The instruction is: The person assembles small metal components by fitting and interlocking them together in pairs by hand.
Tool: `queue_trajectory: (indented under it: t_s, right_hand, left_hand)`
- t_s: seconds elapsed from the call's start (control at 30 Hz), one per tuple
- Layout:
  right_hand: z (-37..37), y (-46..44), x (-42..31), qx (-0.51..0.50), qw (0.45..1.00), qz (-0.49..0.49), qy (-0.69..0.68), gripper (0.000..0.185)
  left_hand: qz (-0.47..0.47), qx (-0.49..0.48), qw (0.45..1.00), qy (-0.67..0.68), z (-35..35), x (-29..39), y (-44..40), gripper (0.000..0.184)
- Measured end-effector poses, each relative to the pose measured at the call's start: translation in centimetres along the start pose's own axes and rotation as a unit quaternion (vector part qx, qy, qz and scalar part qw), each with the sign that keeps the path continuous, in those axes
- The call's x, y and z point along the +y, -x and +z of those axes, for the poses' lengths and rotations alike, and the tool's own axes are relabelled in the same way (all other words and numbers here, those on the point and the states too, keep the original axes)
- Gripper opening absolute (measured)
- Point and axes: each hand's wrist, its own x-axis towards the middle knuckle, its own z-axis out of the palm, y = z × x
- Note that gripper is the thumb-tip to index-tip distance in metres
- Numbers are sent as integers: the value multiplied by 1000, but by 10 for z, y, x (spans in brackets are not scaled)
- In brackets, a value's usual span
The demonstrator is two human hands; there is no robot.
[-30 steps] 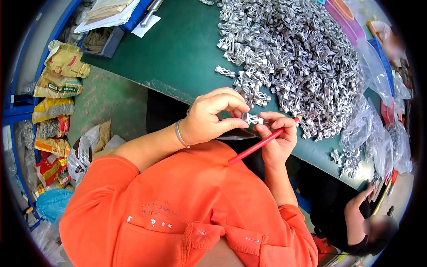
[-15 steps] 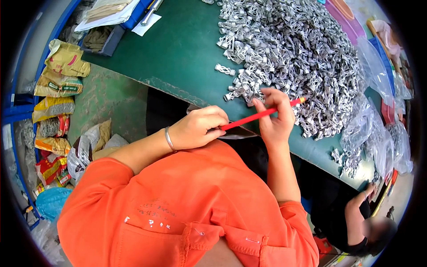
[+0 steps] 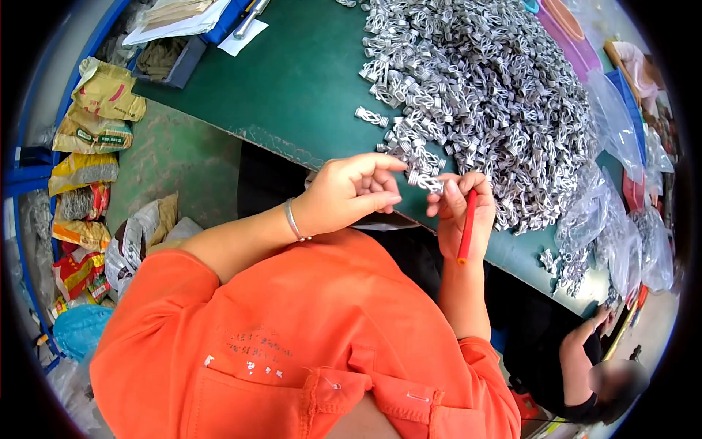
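My right hand (image 3: 466,212) is closed around a slim red pen-like stick (image 3: 467,228), which points down toward my wrist. At its fingertips is a small coiled grey-white cable bundle (image 3: 425,181), seemingly pinched between thumb and fingers. My left hand (image 3: 357,189) is just left of that bundle, its thumb and index finger apart with nothing between them. A large pile of similar cable bundles (image 3: 504,110) spreads over the green table (image 3: 292,95) beyond my hands. One loose cable bundle (image 3: 371,116) lies at the pile's left side.
Papers (image 3: 175,16) and a grey bin (image 3: 172,62) sit at the table's far left. Clear plastic bags (image 3: 614,227) hang by the right end, near another person's arm (image 3: 578,358). Sacks (image 3: 95,132) line the floor at left. A pink tray (image 3: 567,40) stands behind the pile.
The red stick has swung from lying across both hands to pointing down in my right hand. My left hand has let go of it and moved up toward a cable bundle now between the hands.
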Motion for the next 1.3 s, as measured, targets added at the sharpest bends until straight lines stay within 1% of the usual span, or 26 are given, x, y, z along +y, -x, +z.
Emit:
queue_trajectory:
  t_s: [0.03,0.1,0.2,0.33,0.37,0.43,0.5,0.53,0.57,0.63,0.67,0.7,0.73,0.77,0.8,0.83,0.87,0.9,0.97,1.0,1.03,1.1,1.17,1.23,1.3]
  right_hand:
    - [4,3,-1,-2,1000,16,-11,14]
    - [8,7,-1,-3,999,40,-32,13]
    - [7,11,0,-9,998,55,-41,14]
    - [6,12,2,-20,998,48,-35,15]
    - [5,13,4,-27,999,32,-17,18]
    - [4,14,8,-35,999,16,1,20]
    - [3,17,14,-45,993,-75,78,27]
    - [0,18,15,-64,987,-99,108,31]
    - [1,20,14,-63,987,-99,108,31]
    - [7,22,12,-55,979,-138,140,32]
    - [7,23,13,-57,976,-154,146,32]
    - [4,23,14,-57,976,-154,145,32]
    - [-1,22,13,-99,968,-160,167,32]
    - [-4,22,12,-142,957,-167,189,32]
    - [-5,21,9,-164,956,-158,184,32]
    - [-7,20,10,-161,955,-155,196,30]
    - [-6,18,8,-148,951,-161,220,29]
    - [-4,17,7,-134,946,-165,243,28]
    - [1,4,9,-120,902,-251,331,26]
    - [6,-3,13,-95,882,-280,368,25]
    - [11,-8,14,-79,879,-266,388,23]
    - [25,-20,14,-50,835,-275,474,23]
    - [30,-31,19,-49,805,-306,507,22]
    - [24,-39,26,-45,816,-301,491,21]
    - [20,-36,29,1,890,-214,402,20]
  left_hand:
    - [-1,2,1000,1,1,1,-1,30]
    - [10,-13,999,52,2,2,-3,27]
    - [12,-16,999,39,0,1,-1,24]
    - [-2,-9,999,37,-1,-1,2,23]
    - [-2,-9,999,37,0,-2,3,23]
    - [38,-8,999,23,0,-2,2,23]
    - [46,-6,999,18,-2,-2,2,24]
    - [54,-5,998,13,-2,-2,2,25]
    - [54,-5,998,13,-2,-2,3,25]
    - [102,4,994,-34,0,0,3,26]
    - [101,3,994,-34,0,0,3,26]
    - [114,19,992,-49,-1,-1,4,22]
    - [128,35,989,-63,-1,-1,5,18]
    - [128,35,989,-63,-3,2,7,18]
    - [129,6,982,-136,-8,8,10,21]
    - [130,-22,969,-209,-13,12,13,24]
    - [104,-35,967,-230,-15,13,15,22]
    - [104,-34,967,-231,-17,9,17,22]
    - [41,-30,970,-236,-18,-2,20,22]
    - [18,-24,972,-235,-16,-2,22,22]
    - [19,-25,971,-236,-16,-4,21,22]
    - [35,-14,960,-279,-17,-9,21,19]
    - [23,-9,963,-270,-15,-7,19,18]
    - [9,-1,963,-268,-16,-6,18,19]
    - [-2,12,967,-253,-17,-10,18,19]
